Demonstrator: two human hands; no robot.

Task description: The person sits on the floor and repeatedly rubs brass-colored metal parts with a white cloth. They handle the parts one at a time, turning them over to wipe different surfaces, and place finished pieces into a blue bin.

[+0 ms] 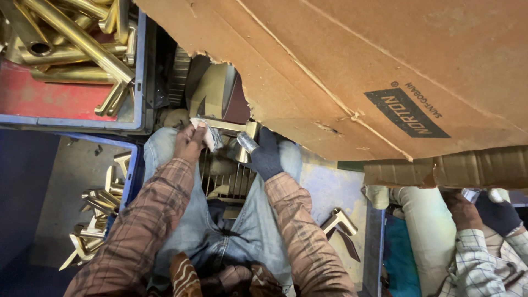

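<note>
Your left hand (191, 142) is bare and closed around a small pale rag (212, 137), and that same hand grips one end of a shiny gold metal handle (231, 126). Your right hand (265, 155) wears a dark glove and is closed around the other end of the handle, where a shiny round piece sticks out. The handle sits just above your knees, right under the torn edge of the big brown cardboard sheet (352, 71). Hold the handle tight with both hands so it does not slip, and keep your fingers off the part you are working on. Keep the rag flat against the metal, not bunched up. Up and to the left of the handle, a blue bin (82, 121) with a red bottom is full of long gold handles. Down and to the left of the handle, another blue bin (132, 176) holds a smaller heap of gold pieces. One more gold piece (340, 221) lies on the floor to the lower right of the handle. Far to the right, another person's hands (484, 212) are busy too.
</note>
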